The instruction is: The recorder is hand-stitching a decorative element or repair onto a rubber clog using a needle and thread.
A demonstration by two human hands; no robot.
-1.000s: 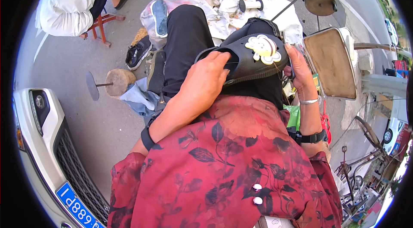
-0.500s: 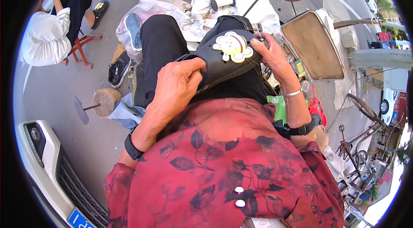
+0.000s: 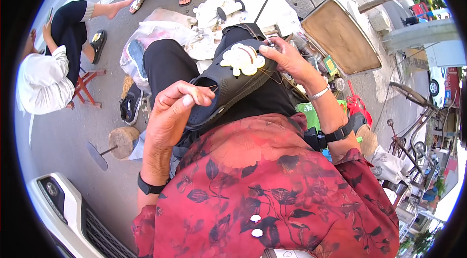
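A black clog (image 3: 228,80) with a white and yellow cartoon charm (image 3: 243,60) lies across my lap, its opening toward my left. At that opening, my left hand (image 3: 177,109) pinches a thin thread (image 3: 210,86) between thumb and fingertips. My right hand (image 3: 289,61) is closed at the toe end, the thumb near the clog's upper. A thin metal tool (image 3: 268,41) juts from its fingers; its tip is hidden. Loose loops of thread (image 3: 271,76) hang at the clog's side below the right hand.
White plastic sheeting (image 3: 272,7) with a spool (image 3: 230,9) lies beyond my knees. A brown-lined tray (image 3: 340,39) stands to the right. A dark sneaker (image 3: 130,104) and a wooden stump (image 3: 123,142) are at left. A seated person (image 3: 46,75) is at far left.
My left hand has drawn back from inside the clog's opening and now shows the pinched thread. The clog and my right hand appear shifted left and slightly lower as the view moved.
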